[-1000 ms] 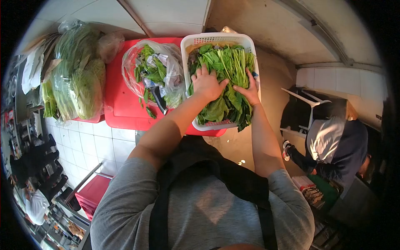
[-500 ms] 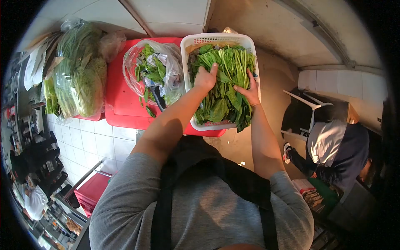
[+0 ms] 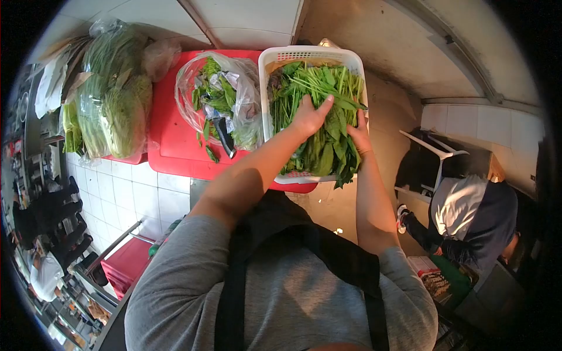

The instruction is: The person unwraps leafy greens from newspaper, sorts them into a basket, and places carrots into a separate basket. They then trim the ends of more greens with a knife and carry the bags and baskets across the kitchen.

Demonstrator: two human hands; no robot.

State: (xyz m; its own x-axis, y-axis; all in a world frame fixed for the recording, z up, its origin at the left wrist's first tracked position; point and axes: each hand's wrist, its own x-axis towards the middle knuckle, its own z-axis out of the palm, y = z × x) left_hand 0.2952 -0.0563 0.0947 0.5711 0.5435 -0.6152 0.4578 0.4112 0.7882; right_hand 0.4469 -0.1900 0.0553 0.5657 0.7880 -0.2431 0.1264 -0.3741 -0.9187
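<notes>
A white plastic basket (image 3: 264,88) holds a thick heap of leafy greens (image 3: 333,140), their pale stems toward the far side and some leaves hanging over the near rim. My left hand (image 3: 311,119) grips greens near the middle of the heap, thumb up and fingers partly buried in leaves. At the right edge, my right hand (image 3: 360,137) is closed around the side of the greens by the basket wall; leaves hide part of its fingers.
Left of the basket, a clear plastic bag (image 3: 249,117) of greens and a dark-handled tool (image 3: 223,137) rest on a red surface (image 3: 175,143). Farther left lies a large bag of green vegetables (image 3: 117,111). A bent-over person (image 3: 477,216) is at right, beside a white chair (image 3: 439,155).
My left hand has moved right across the heap, toward my right hand. The stems under it now lie more crosswise. My right hand has shifted slightly right and down.
</notes>
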